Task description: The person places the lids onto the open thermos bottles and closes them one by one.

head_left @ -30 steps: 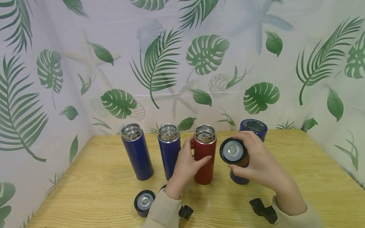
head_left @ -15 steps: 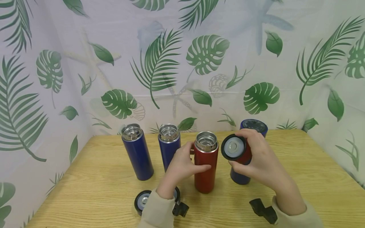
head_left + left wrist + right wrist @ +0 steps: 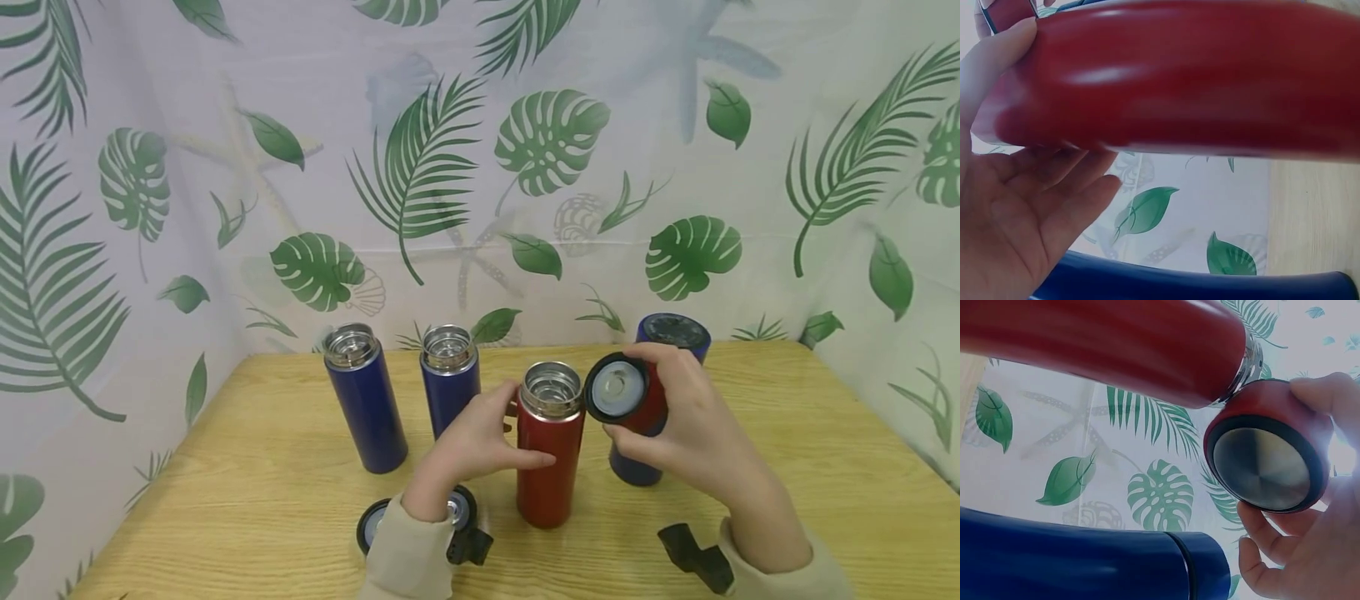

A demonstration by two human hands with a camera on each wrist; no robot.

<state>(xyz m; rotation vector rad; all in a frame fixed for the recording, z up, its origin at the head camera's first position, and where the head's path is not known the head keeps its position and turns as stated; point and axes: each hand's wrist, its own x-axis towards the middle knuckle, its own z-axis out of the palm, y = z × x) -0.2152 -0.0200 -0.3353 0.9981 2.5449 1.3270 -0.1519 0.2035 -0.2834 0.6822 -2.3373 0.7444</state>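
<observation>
An uncapped red thermos bottle (image 3: 551, 492) stands upright on the table, its steel mouth uncovered. My left hand (image 3: 480, 442) grips it from the left, thumb across the front and the other fingers mostly hidden behind. In the left wrist view, several fingers (image 3: 1079, 212) show below the bottle's side. My right hand (image 3: 693, 437) pinches a red lid (image 3: 618, 387) with a black rim, tilted so its pale underside faces the head camera. The lid's edge is right at the bottle's mouth. In the right wrist view, the lid's shiny metal top (image 3: 1263, 465) shows.
Two uncapped blue bottles (image 3: 367, 417) stand left of the red one. A capped blue bottle (image 3: 636, 468) stands behind my right hand. Two loose lids (image 3: 463, 505) lie near my left sleeve, which partly covers one. Leaf-patterned cloth (image 3: 442, 208) hangs behind the wooden table (image 3: 255, 467).
My left hand has brought the red bottle toward me and slightly right. The lid in my right hand has turned and risen a little, and the bottle's mouth is now beside it.
</observation>
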